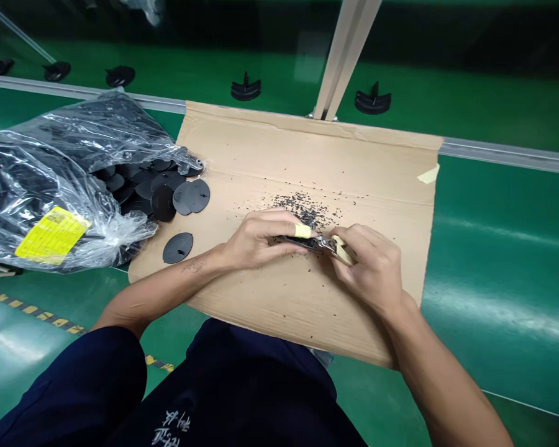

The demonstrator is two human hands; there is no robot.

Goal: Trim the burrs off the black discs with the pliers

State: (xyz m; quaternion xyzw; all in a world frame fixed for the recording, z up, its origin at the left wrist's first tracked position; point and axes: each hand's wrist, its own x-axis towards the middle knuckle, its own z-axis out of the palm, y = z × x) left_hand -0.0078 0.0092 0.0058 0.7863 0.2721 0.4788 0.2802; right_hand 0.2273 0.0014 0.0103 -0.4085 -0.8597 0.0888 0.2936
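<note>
Right hand (372, 262) grips cutters (327, 243), nose toward 10 o'clock; left hand (261, 239) pinches thin black piece (302, 241), long axis 9 to 3 o'clock, over cardboard (377, 161).

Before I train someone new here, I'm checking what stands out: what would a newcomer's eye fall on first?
Probably the bright yellow label on the clear plastic bag of black discs at the left. Next come the small black bits scattered around the middle of the cardboard sheet. Just nearer the wearer, the left hand holds a dark piece, the right hand a pliers-like tool.
</note>
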